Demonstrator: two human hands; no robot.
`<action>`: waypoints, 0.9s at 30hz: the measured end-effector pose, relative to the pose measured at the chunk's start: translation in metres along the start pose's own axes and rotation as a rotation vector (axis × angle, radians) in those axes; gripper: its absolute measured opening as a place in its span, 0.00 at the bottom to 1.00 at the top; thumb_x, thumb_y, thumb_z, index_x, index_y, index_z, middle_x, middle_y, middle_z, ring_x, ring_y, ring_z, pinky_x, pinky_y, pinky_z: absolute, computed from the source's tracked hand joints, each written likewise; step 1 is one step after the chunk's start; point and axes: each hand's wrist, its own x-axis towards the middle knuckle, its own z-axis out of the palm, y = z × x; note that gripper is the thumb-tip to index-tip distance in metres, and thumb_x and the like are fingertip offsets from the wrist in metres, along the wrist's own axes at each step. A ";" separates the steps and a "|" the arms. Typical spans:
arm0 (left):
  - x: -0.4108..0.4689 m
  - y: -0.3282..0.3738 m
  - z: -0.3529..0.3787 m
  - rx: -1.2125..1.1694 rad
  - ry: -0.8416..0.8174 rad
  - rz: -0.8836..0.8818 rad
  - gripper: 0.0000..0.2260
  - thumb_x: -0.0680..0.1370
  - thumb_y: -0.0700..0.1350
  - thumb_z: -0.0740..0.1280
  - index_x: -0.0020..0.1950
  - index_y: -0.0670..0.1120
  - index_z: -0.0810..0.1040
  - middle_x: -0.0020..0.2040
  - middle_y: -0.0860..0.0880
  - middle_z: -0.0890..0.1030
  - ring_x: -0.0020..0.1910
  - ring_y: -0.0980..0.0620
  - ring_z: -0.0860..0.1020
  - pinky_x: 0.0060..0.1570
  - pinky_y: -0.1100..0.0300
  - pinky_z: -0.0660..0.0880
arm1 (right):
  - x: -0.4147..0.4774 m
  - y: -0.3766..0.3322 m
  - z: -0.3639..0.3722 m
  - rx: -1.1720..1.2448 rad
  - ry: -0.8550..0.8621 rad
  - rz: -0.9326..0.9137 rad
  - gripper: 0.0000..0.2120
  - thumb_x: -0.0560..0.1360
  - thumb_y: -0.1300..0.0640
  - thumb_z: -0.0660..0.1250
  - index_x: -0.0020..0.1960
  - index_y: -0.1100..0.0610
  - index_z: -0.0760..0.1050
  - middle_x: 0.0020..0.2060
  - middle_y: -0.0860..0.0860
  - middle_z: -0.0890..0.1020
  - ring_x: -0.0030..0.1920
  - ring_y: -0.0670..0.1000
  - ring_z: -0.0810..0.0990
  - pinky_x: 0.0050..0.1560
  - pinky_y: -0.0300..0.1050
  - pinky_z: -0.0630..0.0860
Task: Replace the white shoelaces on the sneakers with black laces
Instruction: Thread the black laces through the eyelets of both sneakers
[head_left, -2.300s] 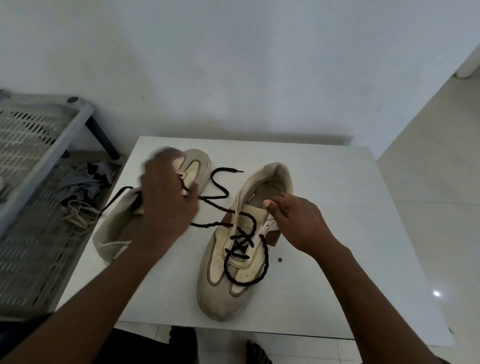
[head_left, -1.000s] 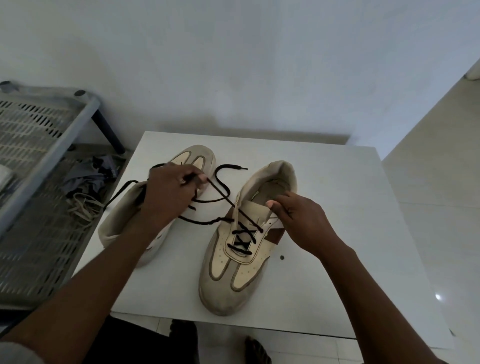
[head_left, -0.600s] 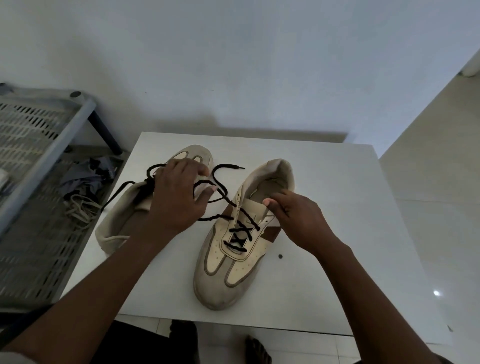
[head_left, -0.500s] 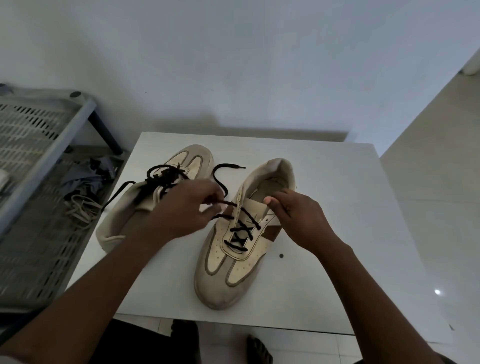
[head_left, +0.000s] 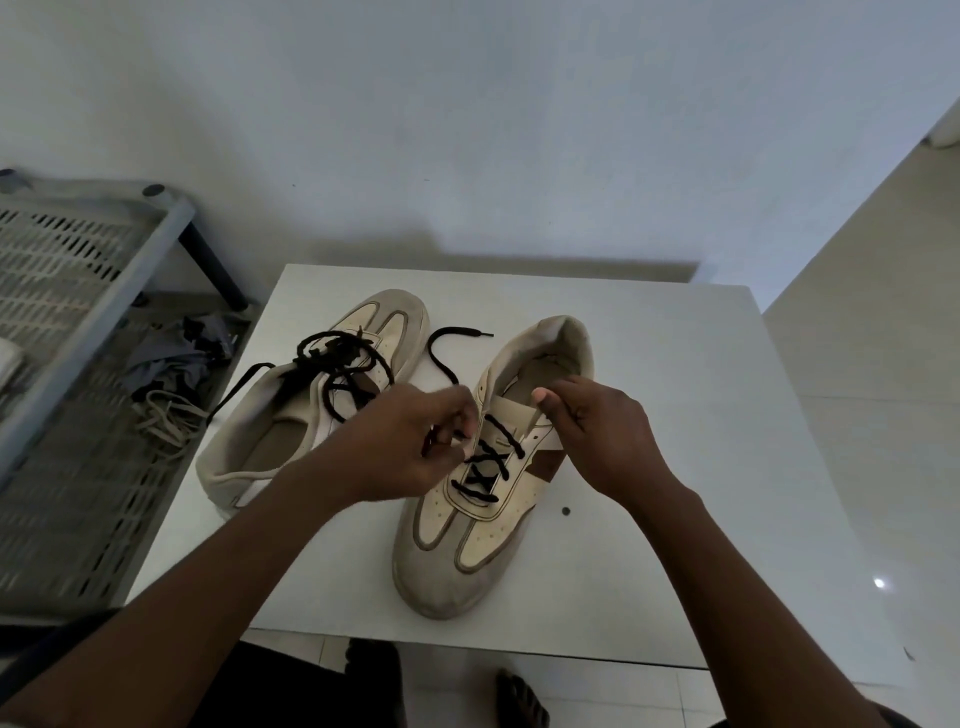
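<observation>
- L hand (head_left: 410, 441): fingers curled, pinching the black lace (head_left: 488, 462) at the left eyelet row of the near sneaker (head_left: 467, 535); fingertips a bit blurred.
- R hand (head_left: 597, 431): grips the near sneaker at tongue/right flap, thumb on top of the tongue by the opening, fingers curled down the right side.
- Near sneaker: cream & grey w/ brown side patch, mid worktop (head_left: 649, 467), toe toward the person, heel toward the wall.
- Black lace: a few crosses through the lower eyelets; free end curves out behind L hand, lies on worktop btwn the 2 sneakers.
- Far sneaker (head_left: 291, 415): just left of the near one, toe pointing away; second black lace (head_left: 332, 364) in a loose tangle on top, one end trailing toward worktop's left edge.
- White laces (head_left: 166, 421): heaped on grey slatted rack (head_left: 78, 364) left of worktop, beside grey cloth (head_left: 171, 364).
</observation>
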 end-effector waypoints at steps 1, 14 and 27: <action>0.000 -0.002 0.005 0.011 -0.029 -0.036 0.02 0.74 0.44 0.69 0.45 0.50 0.78 0.28 0.59 0.74 0.25 0.56 0.73 0.28 0.66 0.70 | 0.000 0.000 0.000 0.000 0.005 -0.003 0.17 0.81 0.45 0.54 0.44 0.53 0.76 0.34 0.46 0.75 0.35 0.48 0.74 0.34 0.40 0.66; 0.004 -0.020 0.004 0.220 0.074 -0.300 0.06 0.76 0.49 0.69 0.43 0.48 0.77 0.38 0.52 0.79 0.39 0.53 0.78 0.41 0.58 0.74 | -0.001 0.000 -0.001 0.020 0.003 -0.006 0.14 0.81 0.45 0.55 0.41 0.49 0.72 0.33 0.44 0.73 0.34 0.46 0.73 0.35 0.41 0.65; 0.018 0.021 0.005 -0.249 0.272 -0.066 0.07 0.75 0.48 0.71 0.39 0.50 0.75 0.28 0.54 0.75 0.25 0.57 0.73 0.28 0.71 0.67 | -0.008 -0.050 0.003 0.511 -0.045 -0.157 0.01 0.75 0.56 0.69 0.45 0.52 0.79 0.35 0.40 0.79 0.32 0.42 0.75 0.34 0.36 0.71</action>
